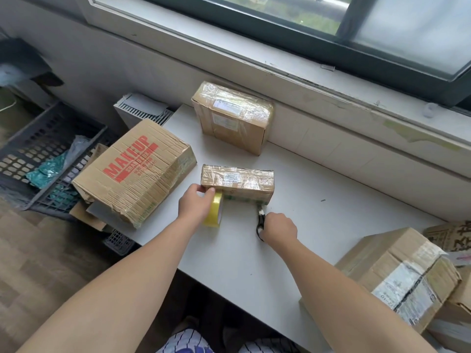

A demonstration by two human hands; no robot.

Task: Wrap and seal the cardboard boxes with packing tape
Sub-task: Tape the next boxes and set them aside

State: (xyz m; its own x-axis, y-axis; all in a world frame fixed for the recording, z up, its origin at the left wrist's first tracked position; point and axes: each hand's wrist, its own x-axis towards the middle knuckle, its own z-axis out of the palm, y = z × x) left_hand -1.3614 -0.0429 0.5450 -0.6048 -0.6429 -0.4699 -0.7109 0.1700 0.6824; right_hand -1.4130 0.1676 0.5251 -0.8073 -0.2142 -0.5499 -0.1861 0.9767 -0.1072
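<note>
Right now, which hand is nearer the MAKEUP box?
Left. The left hand, gripping the tape roll, sits just right of the MAKEUP box; the right hand, holding scissors, is farther right.

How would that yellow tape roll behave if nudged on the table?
Likely rolls: the tape roll stands on edge on the smooth white table. Probably light and stiff, a hollow ring. Its strip seems stuck to the small box, which may tether it.

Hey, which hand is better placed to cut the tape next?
Right, I'd say. The right hand grips the scissors, blades pointing at the small box near face, while the left hand is busy holding the tape roll against that box.
</note>
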